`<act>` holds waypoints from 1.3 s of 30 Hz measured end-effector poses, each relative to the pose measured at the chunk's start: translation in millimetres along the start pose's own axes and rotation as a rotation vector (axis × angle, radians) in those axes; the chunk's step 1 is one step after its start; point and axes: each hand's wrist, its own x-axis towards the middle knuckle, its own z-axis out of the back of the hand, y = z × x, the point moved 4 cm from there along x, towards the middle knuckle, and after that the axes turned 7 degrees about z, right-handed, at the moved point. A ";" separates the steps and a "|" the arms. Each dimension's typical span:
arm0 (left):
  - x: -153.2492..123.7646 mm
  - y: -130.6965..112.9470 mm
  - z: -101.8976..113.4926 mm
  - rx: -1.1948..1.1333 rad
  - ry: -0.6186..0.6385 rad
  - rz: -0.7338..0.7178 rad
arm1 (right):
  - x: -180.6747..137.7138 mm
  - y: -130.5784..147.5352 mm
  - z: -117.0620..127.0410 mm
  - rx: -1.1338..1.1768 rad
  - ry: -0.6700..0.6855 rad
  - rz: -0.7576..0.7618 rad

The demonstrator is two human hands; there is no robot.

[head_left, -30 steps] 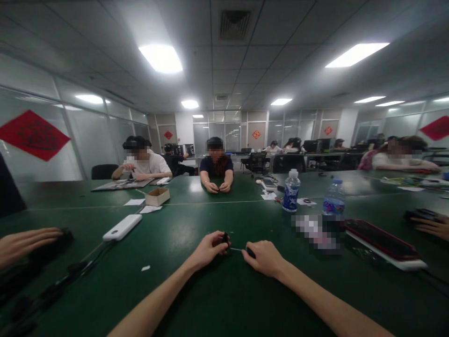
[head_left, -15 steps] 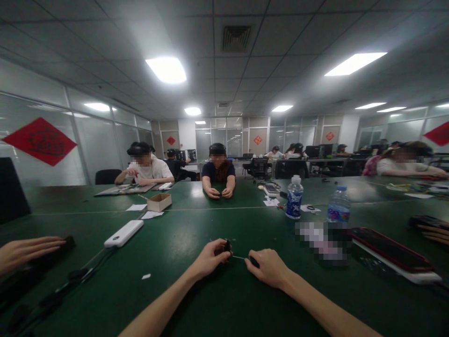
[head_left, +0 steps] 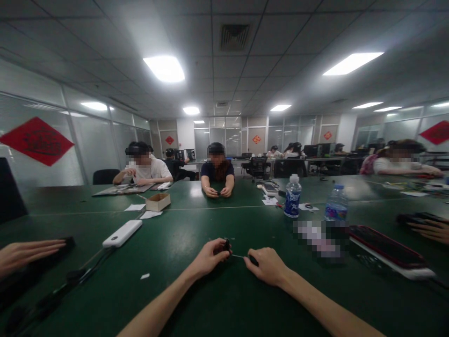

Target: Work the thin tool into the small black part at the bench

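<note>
Just above the green table (head_left: 182, 299), my left hand (head_left: 212, 256) pinches a small black part (head_left: 227, 244), whose exact kind I cannot make out. My right hand (head_left: 265, 264) is closed around the dark handle of a screwdriver (head_left: 238, 256). Its thin metal shaft points left, and the tip reaches the black part or lies right beside it; the contact is too small to tell. My fingers cover most of the handle and some of the black part.
A white power bank (head_left: 122, 234) with cables lies left, near another person's hand (head_left: 31, 255). An open cardboard box (head_left: 157, 202) stands farther back. On the right are two bottles, one blue-labelled (head_left: 292, 196), and a red-edged phone (head_left: 387, 245). Co-workers sit across the table.
The whole view has shifted slightly to the left. My two hands keep nearly the same pose, with the screwdriver still against or beside the black part.
</note>
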 end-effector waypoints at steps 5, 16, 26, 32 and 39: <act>-1.3 -1.5 0.5 0.017 -0.007 -0.001 | -0.4 0.8 0.0 0.016 0.003 0.016; -2.1 -4.6 0.5 0.025 -0.004 -0.034 | -0.2 -0.1 0.3 0.036 0.016 0.000; -1.4 -4.4 1.7 0.083 -0.050 -0.020 | -1.3 2.5 4.8 0.038 0.022 -0.062; -1.1 -5.5 1.0 0.058 -0.058 -0.023 | -0.2 0.6 2.4 -0.001 0.022 -0.075; -1.1 -5.3 2.8 0.093 -0.057 -0.045 | -0.5 -0.8 1.5 0.016 0.024 -0.022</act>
